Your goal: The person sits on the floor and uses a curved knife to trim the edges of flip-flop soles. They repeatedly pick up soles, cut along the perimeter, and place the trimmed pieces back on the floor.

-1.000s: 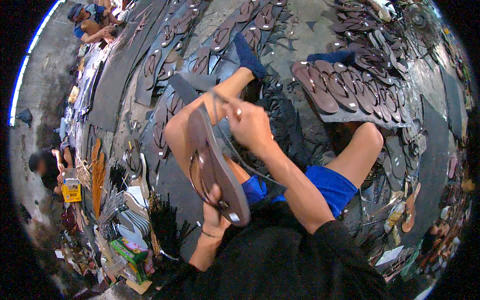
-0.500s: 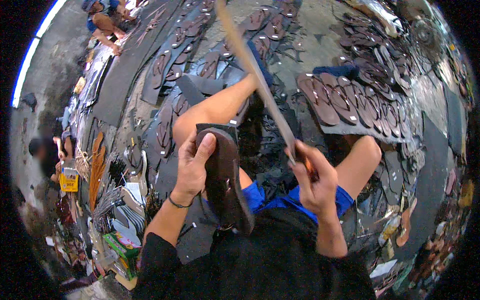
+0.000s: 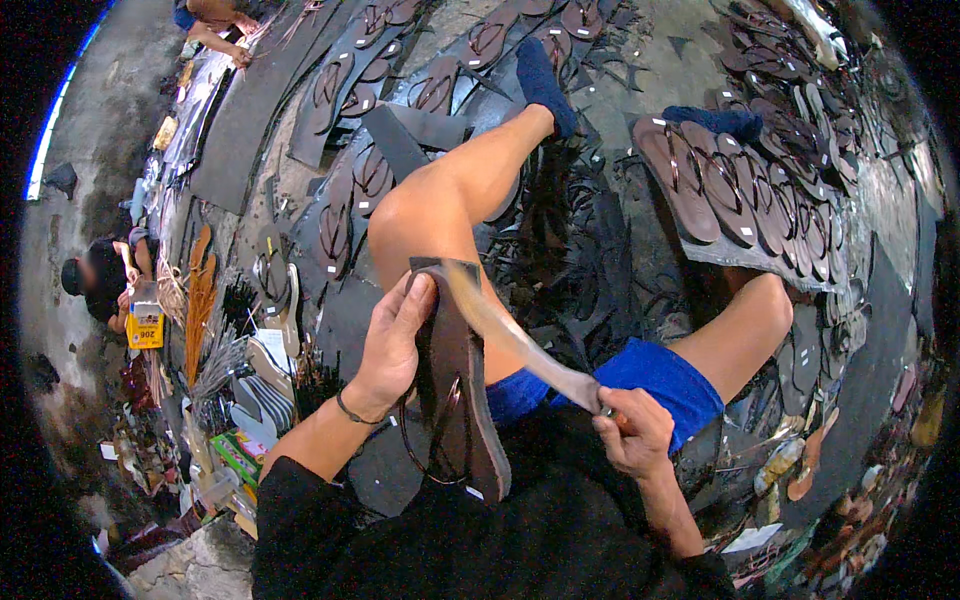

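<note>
Brown sandal (image 3: pixel 447 350): a long, flat form with rounded ends and a glossy dark strap (image 3: pixel 455 393), held lengthwise before the person's black shirt (image 3: pixel 450 550), left of centre, with a small white tag (image 3: pixel 475 492) at its near end.
Dark sheet (image 3: pixel 460 265): a square-cornered matte piece juts out at the sandal's far end.
Left hand (image 3: pixel 395 335): fingers closed on the sandal's far end, thumb pressed along its left edge; a thin dark band (image 3: pixel 355 412) circles the wrist.
Right hand (image 3: pixel 637 430): fingers wrapped around the orange-brown handle (image 3: pixel 619 418) of a knife.
Knife blade (image 3: pixel 525 352): long, narrow and slightly curved grey metal, slanting from the right hand toward the far left and reaching the sandal's far end; blur hides whether the two touch.
Person's legs: bent and spread, in smooth blue shorts (image 3: pixel 690 395) and fuzzy navy socks (image 3: pixel 545 90).
Right-hand row: brown sandals (image 3: pixel 745 195) with shiny straps overlap neatly on a rough-edged grey sheet (image 3: pixel 735 262) just beyond the right knee.
Between the legs: black, jagged scraps (image 3: pixel 560 240) heap on the floor.
Left side: slender orange-brown pieces (image 3: pixel 200 300) lie near a yellow box (image 3: pixel 146 325) and a grey striped piece (image 3: pixel 268 395).
Far left: a co-worker's bare arms (image 3: pixel 215 38) reach over flat material.
</note>
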Demonstrator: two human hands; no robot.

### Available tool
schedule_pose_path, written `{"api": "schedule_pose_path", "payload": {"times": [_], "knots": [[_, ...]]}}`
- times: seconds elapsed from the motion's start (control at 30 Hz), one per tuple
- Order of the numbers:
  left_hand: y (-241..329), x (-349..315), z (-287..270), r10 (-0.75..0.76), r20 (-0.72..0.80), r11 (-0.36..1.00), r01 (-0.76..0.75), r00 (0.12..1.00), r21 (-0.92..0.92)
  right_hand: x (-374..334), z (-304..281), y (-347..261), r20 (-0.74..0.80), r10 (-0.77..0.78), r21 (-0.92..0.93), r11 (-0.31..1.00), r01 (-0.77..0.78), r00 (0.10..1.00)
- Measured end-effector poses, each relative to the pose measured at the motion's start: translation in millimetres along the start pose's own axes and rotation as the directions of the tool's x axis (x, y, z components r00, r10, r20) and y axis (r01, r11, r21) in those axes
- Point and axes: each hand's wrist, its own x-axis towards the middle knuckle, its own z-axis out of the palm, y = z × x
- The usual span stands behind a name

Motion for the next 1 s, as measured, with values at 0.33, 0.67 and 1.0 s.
{"api": "schedule_pose_path", "payload": {"times": [0.33, 0.67, 1.0], "knots": [[4, 0, 8, 0.045, 0.084, 0.996, -0.05, 0.995, 0.068, 35, -11, -11, 0.01, -0.048, -0.173, 0.984, 0.049, 0.999], [4, 4, 25, -0.073, 0.328, 0.959, -0.024, 0.942, 0.283, 139, -64, -76, 0.407, 0.142, -0.138, 0.986, -0.093, 0.902], [46, 13, 49, -0.15, 0.479, 0.785, -0.19, 0.865, 0.589, 208, -42, -63, 0.706, -0.127, 0.259, 0.962, -0.086, 0.697]]}}
